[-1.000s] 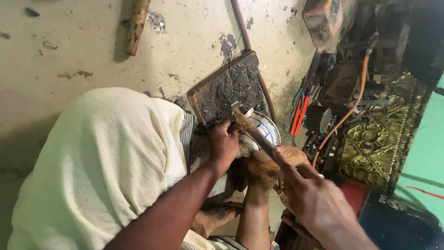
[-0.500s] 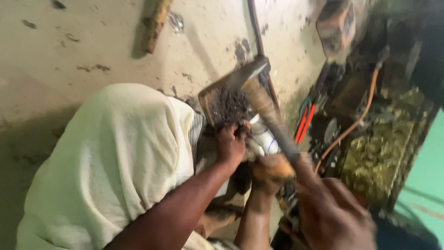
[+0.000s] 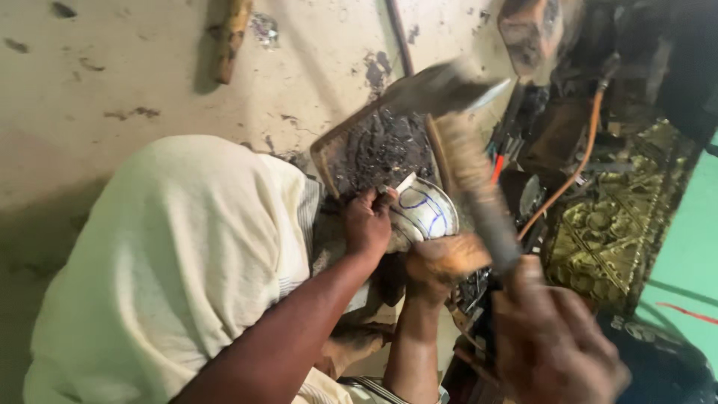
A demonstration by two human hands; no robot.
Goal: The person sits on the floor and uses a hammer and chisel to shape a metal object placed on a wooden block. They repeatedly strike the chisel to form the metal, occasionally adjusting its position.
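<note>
1. Blurred and dark at the lower right, the right hand (image 3: 557, 348) is clamped on the handle of a hammer (image 3: 471, 176). The handle's long axis runs up and to the left from the fist, with the head above and beyond the work.
2. The left hand (image 3: 368, 223) is the nearer one to the work: its fingers are closed round a small punch (image 3: 402, 183), tip on the metal bowl (image 3: 425, 213).
3. The bowl, silver with blue drawn lines, lies just right of the left hand, propped against a foot (image 3: 441, 258).
4. Behind it leans a pitch board (image 3: 378, 150), dark and crusted.
5. Farther right sit an embossed brass sheet (image 3: 621, 224) and an orange hose (image 3: 580, 161).
6. Compared with half a second ago, the hammer stands higher and farther from the punch; the left hand and bowl have held their place.
</note>
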